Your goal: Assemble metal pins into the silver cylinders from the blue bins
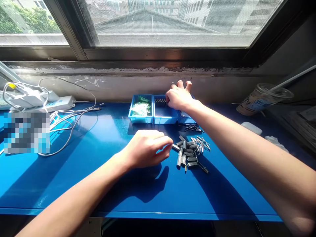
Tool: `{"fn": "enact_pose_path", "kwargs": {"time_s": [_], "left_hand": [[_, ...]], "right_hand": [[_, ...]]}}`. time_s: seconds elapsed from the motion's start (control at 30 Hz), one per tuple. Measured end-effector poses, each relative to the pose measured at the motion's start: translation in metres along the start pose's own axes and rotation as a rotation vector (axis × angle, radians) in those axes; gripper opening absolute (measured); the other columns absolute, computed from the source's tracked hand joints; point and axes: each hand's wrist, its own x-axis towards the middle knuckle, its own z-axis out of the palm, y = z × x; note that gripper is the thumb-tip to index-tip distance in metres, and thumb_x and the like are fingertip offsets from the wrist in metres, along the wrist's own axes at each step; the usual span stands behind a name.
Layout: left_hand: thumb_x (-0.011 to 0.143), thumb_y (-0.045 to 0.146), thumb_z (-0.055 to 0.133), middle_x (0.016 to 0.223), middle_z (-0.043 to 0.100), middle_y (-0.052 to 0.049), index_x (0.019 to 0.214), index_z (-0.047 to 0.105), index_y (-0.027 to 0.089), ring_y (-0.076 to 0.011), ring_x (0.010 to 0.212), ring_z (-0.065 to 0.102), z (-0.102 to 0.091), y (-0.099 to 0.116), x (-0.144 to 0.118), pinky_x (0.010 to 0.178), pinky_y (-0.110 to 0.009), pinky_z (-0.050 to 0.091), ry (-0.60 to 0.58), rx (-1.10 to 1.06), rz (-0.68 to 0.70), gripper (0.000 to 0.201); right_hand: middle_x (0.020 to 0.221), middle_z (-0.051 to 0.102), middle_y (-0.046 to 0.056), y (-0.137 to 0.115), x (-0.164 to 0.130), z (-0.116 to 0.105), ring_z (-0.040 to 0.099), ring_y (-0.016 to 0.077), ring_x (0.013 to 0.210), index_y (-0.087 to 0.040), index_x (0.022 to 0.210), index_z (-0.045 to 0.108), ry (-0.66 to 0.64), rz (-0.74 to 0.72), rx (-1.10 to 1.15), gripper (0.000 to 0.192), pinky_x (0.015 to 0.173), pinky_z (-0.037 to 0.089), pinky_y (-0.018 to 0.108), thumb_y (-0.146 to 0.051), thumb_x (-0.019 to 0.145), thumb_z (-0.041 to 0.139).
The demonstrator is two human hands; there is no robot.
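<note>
Head view: a glossy blue metal table (74, 177) carries three small blue plastic bins (163, 117) by the wall. The right hand (179, 97) reaches into them, fingers curled, grip hidden. The left hand (145, 148) pinches a small grey metal pin (175, 147) beside the pile of grey metal pieces (191, 153).

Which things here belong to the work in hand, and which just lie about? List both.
In hand: left hand at the metal parts pile; right hand over the blue bins.
Lying about: power strip, white cables, plastic cup.
</note>
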Motion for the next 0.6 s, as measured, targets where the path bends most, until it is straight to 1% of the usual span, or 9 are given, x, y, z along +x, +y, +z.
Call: {"fn": "enact_pose_path", "kwargs": {"time_s": [0.23,0.47,0.6], "left_hand": [[0.097,0.018,0.060,0.076,0.070,0.000,0.096,0.073,0.016,-0.0129,0.063,0.060,0.0003,0.0003,-0.0009,0.058,-0.027,0.046,-0.002,0.004,0.004,0.013],[0.097,0.017,0.061,0.077,0.071,0.000,0.096,0.072,0.016,-0.0131,0.064,0.062,-0.0006,-0.0001,0.0000,0.059,-0.026,0.046,0.010,0.005,0.007,0.012],[0.096,0.017,0.061,0.077,0.071,0.000,0.097,0.072,0.015,-0.0132,0.064,0.062,0.0007,-0.0012,-0.0005,0.059,-0.026,0.046,0.020,0.005,0.017,0.011]], "right_hand": [[0.126,0.064,0.015,-0.0016,-0.0001,-0.0019,0.039,0.0419,0.138,-0.023,0.101,0.083,-0.010,0.029,0.029,0.033,0.113,0.022,0.072,-0.011,0.083,0.058],[0.126,0.064,0.015,-0.0024,-0.0025,-0.0030,0.040,0.0438,0.137,-0.022,0.102,0.082,-0.017,0.014,0.031,0.030,0.113,0.021,0.075,-0.015,0.083,0.060],[0.128,0.063,0.016,-0.0034,-0.0027,-0.0038,0.040,0.0429,0.138,-0.021,0.102,0.081,-0.019,0.029,0.009,0.031,0.114,0.022,0.073,-0.013,0.081,0.059]]}}
